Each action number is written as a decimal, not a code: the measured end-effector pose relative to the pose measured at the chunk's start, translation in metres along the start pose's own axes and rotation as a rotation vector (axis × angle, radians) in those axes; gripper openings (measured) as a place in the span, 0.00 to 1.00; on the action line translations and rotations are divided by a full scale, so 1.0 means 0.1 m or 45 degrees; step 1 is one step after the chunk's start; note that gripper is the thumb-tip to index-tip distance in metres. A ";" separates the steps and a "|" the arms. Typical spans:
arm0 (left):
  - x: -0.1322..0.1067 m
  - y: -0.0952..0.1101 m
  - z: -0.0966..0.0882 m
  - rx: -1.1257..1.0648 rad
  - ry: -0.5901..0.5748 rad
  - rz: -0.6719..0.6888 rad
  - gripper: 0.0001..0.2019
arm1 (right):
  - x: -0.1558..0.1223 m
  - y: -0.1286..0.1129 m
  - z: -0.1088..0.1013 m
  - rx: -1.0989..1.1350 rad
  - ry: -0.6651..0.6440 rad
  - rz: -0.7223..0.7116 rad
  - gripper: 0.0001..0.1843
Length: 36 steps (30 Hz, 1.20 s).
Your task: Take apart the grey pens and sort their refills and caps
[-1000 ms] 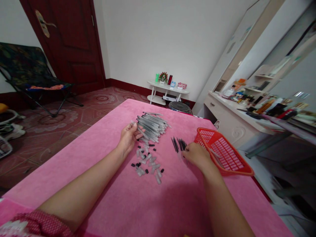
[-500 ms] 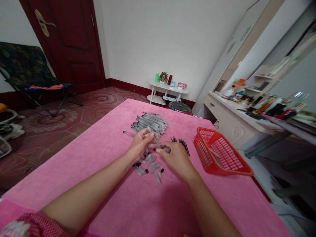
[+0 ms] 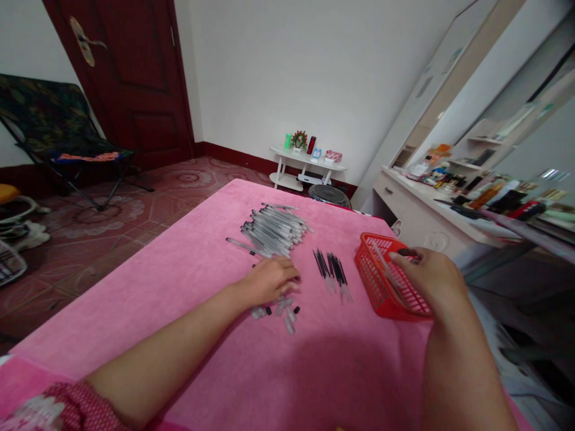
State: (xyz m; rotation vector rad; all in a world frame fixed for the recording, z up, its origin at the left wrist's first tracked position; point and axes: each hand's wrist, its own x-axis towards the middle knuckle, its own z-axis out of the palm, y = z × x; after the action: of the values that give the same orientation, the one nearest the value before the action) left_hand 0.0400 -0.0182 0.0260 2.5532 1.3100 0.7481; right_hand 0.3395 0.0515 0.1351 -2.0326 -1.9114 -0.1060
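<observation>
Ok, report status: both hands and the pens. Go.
Left hand palm down on loose caps. Right hand over red basket, grip unclear. Pen pile beyond; black refills between hands.

Dark red door (image 3: 135, 78), folding chair (image 3: 49, 120), small white side table (image 3: 308, 163), cluttered white dresser (image 3: 417, 209).

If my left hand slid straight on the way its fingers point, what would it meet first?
Probably the black refills, just beyond the left hand; the red basket lies further on.
</observation>
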 end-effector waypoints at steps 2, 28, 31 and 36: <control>0.00 -0.01 0.02 0.080 -0.041 0.015 0.12 | -0.01 -0.03 0.03 0.131 -0.003 -0.076 0.21; -0.14 -0.45 -0.26 0.394 0.240 -0.639 0.29 | -0.70 -1.12 0.99 0.803 -0.544 -0.776 0.11; -0.13 -0.45 -0.22 0.214 0.289 -0.487 0.27 | -0.70 -1.12 1.01 0.789 -0.531 -0.773 0.11; -0.13 -0.48 -0.17 -0.006 0.355 -0.443 0.26 | -0.70 -1.12 1.02 0.808 -0.545 -0.781 0.11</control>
State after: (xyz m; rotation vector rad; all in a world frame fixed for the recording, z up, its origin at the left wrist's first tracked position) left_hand -0.0088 -0.0009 0.0178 2.1829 1.7706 1.0515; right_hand 0.2051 0.0184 0.0420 -1.0737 -2.3561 0.7424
